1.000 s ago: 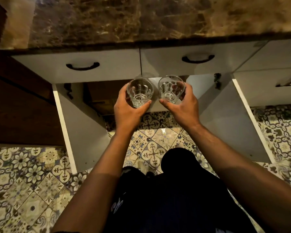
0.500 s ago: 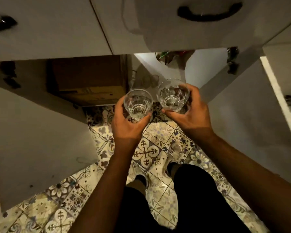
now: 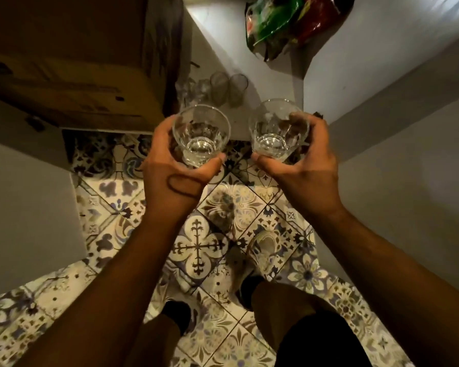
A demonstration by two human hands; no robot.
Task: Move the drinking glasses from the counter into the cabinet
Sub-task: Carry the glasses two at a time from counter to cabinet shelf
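Observation:
My left hand point(image 3: 175, 176) grips a clear drinking glass point(image 3: 200, 133), upright, at the front edge of the open lower cabinet. A second clear glass point(image 3: 277, 128) is gripped by my right hand point(image 3: 305, 168), level with the first and a hand's width to its right. Both glasses hover above the white cabinet floor point(image 3: 270, 83) and the tiled floor's edge. Several other clear glasses point(image 3: 217, 88) stand inside the cabinet just beyond the two held ones.
A cardboard box point(image 3: 72, 62) fills the cabinet's left side. A green and red plastic bag point(image 3: 289, 19) lies at the back right. White cabinet doors stand open at left point(image 3: 24, 207) and right point(image 3: 408, 168). Patterned floor tiles point(image 3: 202, 247) lie below.
The view has dropped lower and closer to the open cabinet; the counter and drawers left the frame. Both hands carried the glasses down and forward to the cabinet's front edge.

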